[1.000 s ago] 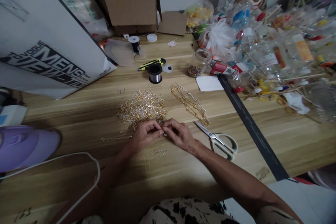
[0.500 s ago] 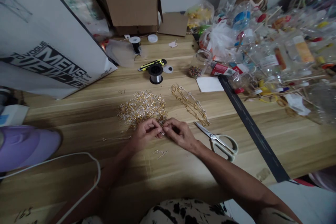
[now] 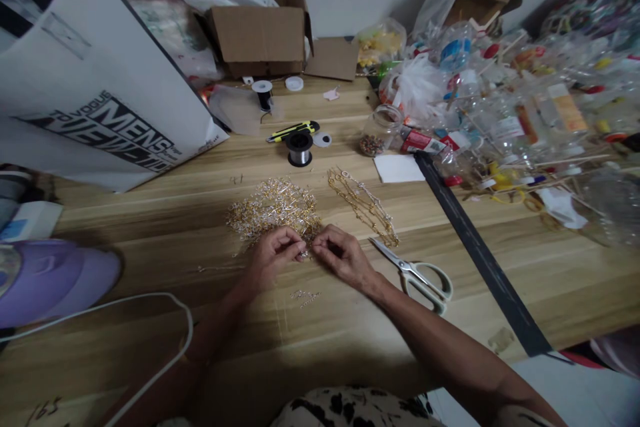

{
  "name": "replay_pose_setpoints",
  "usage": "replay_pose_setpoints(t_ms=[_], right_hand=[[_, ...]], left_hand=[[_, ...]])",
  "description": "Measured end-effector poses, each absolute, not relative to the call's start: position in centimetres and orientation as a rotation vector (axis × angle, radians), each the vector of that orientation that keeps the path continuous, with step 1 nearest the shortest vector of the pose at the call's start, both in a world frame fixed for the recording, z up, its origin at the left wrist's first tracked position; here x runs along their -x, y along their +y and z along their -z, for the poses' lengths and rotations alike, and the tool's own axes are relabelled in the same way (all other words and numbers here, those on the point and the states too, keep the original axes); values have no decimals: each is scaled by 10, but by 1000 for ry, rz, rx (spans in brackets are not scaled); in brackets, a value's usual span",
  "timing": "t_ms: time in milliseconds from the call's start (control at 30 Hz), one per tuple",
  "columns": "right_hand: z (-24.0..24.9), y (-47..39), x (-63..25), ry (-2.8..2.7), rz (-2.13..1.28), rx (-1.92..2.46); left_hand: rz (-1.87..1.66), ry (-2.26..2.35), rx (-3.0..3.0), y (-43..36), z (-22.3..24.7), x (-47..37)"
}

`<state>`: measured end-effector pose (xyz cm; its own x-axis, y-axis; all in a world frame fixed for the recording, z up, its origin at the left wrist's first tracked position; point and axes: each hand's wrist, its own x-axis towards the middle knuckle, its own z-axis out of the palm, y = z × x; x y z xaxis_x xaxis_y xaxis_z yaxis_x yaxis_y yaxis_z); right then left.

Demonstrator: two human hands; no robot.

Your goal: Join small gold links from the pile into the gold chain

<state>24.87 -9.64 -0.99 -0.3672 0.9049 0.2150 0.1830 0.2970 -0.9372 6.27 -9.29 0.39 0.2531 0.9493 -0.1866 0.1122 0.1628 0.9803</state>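
Observation:
A heap of gold and silver beaded chain (image 3: 275,208) lies on the wooden table, just beyond my hands. My left hand (image 3: 279,251) is pinched at the heap's near edge, on something too small to make out. Close beside it, my right hand (image 3: 341,252) is also pinched, its fingertips near those of the left; what they hold is hidden. A thin strand (image 3: 220,269) runs leftward from near my left hand. Small chain pieces (image 3: 305,296) lie in front of my hands. Gold and silver chains (image 3: 365,207) are laid out to the right of the heap.
Scissors (image 3: 425,278) lie right of my right hand. Behind the heap are a wire spool (image 3: 299,149), a yellow cutter (image 3: 293,131) and a bead jar (image 3: 380,131). A dark strip (image 3: 480,253) crosses the right side. A white cable (image 3: 187,320) curves at left.
The view has shifted slightly, so the table items appear a little lower. My hands stay pinched close together, with a small gap between their fingertips now.

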Motion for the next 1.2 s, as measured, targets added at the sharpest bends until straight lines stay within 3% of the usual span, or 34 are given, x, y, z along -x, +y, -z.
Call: replay_pose_setpoints(t_ms=[700, 1200], right_hand=[[7, -98, -249, -1786, -1155, 960], [10, -99, -249, -1879, -939, 889]], left_hand=[[-870, 1113, -1157, -90, -3, -58], [-827, 1071, -1128, -92, -11, -64]])
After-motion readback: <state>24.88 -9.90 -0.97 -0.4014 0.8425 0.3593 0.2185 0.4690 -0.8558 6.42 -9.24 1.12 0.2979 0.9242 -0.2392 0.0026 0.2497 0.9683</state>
